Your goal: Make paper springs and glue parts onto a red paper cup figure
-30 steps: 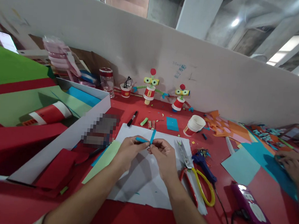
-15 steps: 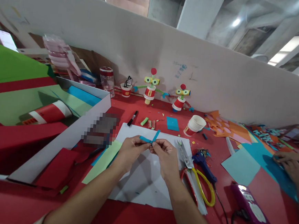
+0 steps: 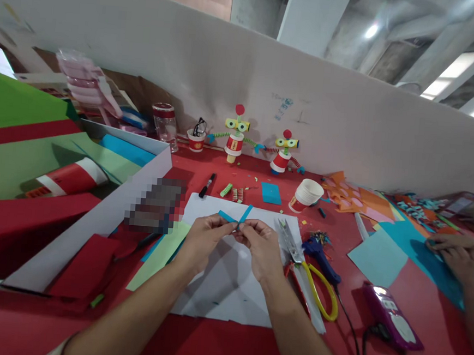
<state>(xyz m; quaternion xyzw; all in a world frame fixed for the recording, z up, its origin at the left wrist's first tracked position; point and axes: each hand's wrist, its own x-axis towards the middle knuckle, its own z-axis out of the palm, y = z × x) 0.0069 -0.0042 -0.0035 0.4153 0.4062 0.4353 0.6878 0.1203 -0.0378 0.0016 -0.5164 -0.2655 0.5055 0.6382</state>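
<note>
Both of my hands meet over the white paper [image 3: 229, 281], pinching blue paper strips [image 3: 245, 213] that cross in a V between the fingertips. My left hand [image 3: 205, 236] is closed on the left end, thumb against forefinger. With its thumb and fingers my right hand [image 3: 259, 244] grips where the strips meet; the join itself is partly hidden. To the right of that hand lie scissors [image 3: 318, 293] with red and yellow handles, and a blue glue gun [image 3: 321, 259]. Pale green paper [image 3: 159, 259] is beside my left wrist.
Two paper-cup robot figures [image 3: 234, 144] stand near the wall. Stacked paper cups [image 3: 306, 195], a black marker [image 3: 207, 186] and small folded springs [image 3: 238, 194] sit beyond the paper. At left is a white box [image 3: 137, 191]; at right, a purple device [image 3: 392, 316] and another person's hands [image 3: 456, 255].
The view has shifted slightly, moving the scene a little left. My hands still pinch the blue strips together, and the left strip's end shows at a slightly different angle.
</note>
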